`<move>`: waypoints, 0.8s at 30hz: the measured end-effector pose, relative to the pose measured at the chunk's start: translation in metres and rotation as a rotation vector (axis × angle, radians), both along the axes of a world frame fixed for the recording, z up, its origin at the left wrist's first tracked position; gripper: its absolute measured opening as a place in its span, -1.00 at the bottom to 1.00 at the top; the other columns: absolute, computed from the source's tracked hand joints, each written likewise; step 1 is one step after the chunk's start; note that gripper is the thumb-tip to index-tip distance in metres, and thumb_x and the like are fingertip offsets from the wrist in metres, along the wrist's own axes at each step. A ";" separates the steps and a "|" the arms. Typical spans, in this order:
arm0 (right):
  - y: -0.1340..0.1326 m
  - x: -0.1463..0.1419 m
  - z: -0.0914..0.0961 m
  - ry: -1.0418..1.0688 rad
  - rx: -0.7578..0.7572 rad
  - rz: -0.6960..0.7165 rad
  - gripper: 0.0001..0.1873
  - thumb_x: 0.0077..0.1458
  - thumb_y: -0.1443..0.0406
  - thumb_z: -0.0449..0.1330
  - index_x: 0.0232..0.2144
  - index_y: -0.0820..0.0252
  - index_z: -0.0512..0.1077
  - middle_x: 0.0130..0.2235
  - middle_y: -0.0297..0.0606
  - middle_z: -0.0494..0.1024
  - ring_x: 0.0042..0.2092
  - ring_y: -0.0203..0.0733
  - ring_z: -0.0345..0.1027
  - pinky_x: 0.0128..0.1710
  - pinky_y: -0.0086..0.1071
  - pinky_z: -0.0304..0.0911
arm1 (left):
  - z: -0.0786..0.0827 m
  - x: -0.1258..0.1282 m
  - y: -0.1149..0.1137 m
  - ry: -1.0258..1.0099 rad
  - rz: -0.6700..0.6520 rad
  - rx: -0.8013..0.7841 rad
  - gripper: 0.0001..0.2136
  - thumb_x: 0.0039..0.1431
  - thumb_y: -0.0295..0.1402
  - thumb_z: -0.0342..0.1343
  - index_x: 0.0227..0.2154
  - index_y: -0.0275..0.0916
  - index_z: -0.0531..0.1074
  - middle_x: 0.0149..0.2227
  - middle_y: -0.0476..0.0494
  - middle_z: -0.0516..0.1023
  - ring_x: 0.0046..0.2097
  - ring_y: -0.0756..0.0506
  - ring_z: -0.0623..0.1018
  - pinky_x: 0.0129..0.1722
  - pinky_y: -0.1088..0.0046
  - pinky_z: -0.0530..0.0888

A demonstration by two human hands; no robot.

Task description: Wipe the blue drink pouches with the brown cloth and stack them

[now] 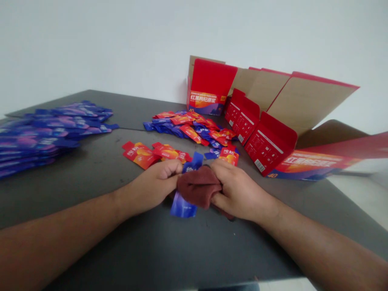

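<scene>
— What's closest to the camera?

— Two bare forearms reaching in over the dark table (182, 250). The left hand (157, 182) has its fingers curled and pinches the blue sachet (183, 207) near its upper end. The right hand (239, 190) is closed around the brown cloth (198, 188), pressing it onto the middle of that sachet.

— So where exactly is the sachet?

— Between the two hands, low over the table. Its lower end sticks out beneath the cloth and its top corner shows above it.

— And just beyond the hands?

— A few red sachets (142, 154) lie flat on the table. Behind them is a loose heap of sachets (194, 129), red and blue mixed.

— Off to the sides?

— Far left, a spread stack of blue flat packs (45, 133). To the right, an open red carton (269, 147) lies tipped on its side, with another red carton (209, 91) standing open at the back against the white wall (121, 40).
</scene>
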State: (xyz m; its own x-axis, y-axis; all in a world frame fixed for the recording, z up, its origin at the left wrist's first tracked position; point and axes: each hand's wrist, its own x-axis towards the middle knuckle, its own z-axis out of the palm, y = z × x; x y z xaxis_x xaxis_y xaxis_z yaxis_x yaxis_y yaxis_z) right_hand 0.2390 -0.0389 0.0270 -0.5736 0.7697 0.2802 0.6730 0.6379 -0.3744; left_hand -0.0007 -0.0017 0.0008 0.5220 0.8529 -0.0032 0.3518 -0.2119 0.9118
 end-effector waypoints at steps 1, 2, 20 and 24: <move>-0.002 -0.001 0.000 -0.012 -0.015 0.045 -0.81 0.03 0.44 0.21 -0.29 0.14 0.32 -0.24 -0.28 0.43 -0.20 -0.16 0.33 -0.20 -0.31 0.26 | 0.000 -0.001 0.000 -0.001 -0.004 0.019 -0.72 0.30 -0.22 0.13 -0.48 -0.22 0.29 -0.48 0.06 0.34 -0.42 0.02 0.30 -0.45 0.51 0.26; -0.003 -0.001 0.001 -0.017 -0.022 0.072 -0.81 0.03 0.45 0.21 -0.31 0.14 0.31 -0.24 -0.29 0.42 -0.20 -0.16 0.33 -0.21 -0.32 0.26 | 0.000 -0.001 0.000 -0.008 -0.009 0.032 -0.72 0.31 -0.24 0.12 -0.49 -0.22 0.28 -0.48 0.06 0.33 -0.42 0.02 0.30 -0.44 0.51 0.26; -0.003 0.001 0.004 0.076 0.014 -0.035 -0.83 0.02 0.44 0.23 -0.32 0.14 0.35 -0.29 -0.31 0.46 -0.26 -0.19 0.35 -0.27 -0.34 0.25 | 0.001 -0.001 -0.003 -0.035 -0.142 -0.027 -0.83 0.30 -0.23 0.13 -0.31 -0.22 0.50 -0.27 -0.08 0.60 -0.23 -0.11 0.54 -0.23 0.39 0.48; 0.004 0.003 0.004 0.131 0.045 -0.248 -0.84 0.10 0.38 0.24 -0.21 0.16 0.43 -0.24 -0.24 0.54 -0.22 -0.12 0.41 -0.22 -0.28 0.29 | -0.004 -0.003 -0.001 0.017 -0.112 0.069 -0.79 0.27 -0.32 0.10 -0.48 -0.22 0.34 -0.44 0.01 0.44 -0.38 -0.01 0.41 -0.37 0.47 0.37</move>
State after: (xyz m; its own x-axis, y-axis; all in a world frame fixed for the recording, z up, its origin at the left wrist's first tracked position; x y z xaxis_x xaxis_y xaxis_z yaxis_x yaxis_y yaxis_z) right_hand 0.2424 -0.0350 0.0315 -0.3257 0.8673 0.3764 0.7587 0.4773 -0.4433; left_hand -0.0036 -0.0026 -0.0035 0.6142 0.7879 0.0442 0.3374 -0.3128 0.8879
